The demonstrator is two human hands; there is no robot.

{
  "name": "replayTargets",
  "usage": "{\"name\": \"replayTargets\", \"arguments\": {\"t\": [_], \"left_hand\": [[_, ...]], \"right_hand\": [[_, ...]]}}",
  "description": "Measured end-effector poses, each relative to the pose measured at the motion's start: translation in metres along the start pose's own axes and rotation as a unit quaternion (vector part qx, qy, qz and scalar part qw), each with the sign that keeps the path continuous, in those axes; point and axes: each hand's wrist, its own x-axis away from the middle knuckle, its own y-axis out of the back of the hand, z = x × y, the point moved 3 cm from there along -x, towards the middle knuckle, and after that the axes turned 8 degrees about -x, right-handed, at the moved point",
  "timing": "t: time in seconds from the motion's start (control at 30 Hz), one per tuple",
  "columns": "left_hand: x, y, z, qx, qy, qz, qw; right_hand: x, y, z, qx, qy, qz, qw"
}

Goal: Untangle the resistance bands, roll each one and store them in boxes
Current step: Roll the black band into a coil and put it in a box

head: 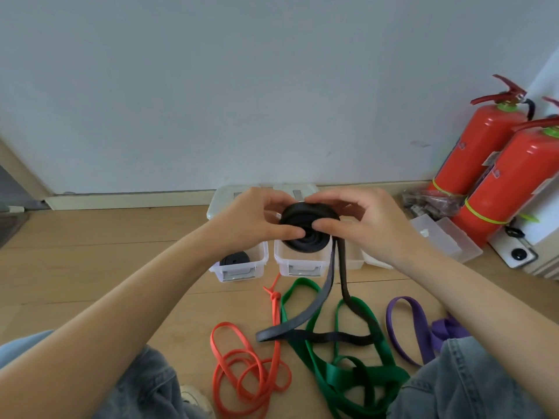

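Both hands, left hand (254, 219) and right hand (360, 219), pinch a half-rolled black band (307, 228) above two clear boxes (302, 261); its loose tail trails onto the floor (121, 252) across green band (341, 373).

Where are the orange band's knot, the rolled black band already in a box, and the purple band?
orange band's knot (274, 296): head view, on the knot itself.
rolled black band (235, 258): head view, top of the roll inside the left box.
purple band (420, 325): head view, on the loop's right strand.
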Motion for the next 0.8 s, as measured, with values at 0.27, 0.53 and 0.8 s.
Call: {"name": "replayTargets", "arguments": {"t": [0.27, 0.53, 0.8], "left_hand": [[0.001, -0.001, 0.000, -0.053, 0.006, -0.029, 0.998], [-0.002, 0.010, 0.003, 0.205, 0.041, -0.123, 0.970], [-0.002, 0.003, 0.002, 0.004, 0.021, -0.009, 1.000]], "right_hand": [[0.002, 0.001, -0.003, -0.033, -0.004, 0.013, 0.999], [-0.001, 0.002, -0.013, -0.197, -0.061, -0.068, 0.976], [-0.002, 0.005, -0.004, -0.013, -0.002, -0.019, 1.000]]}}
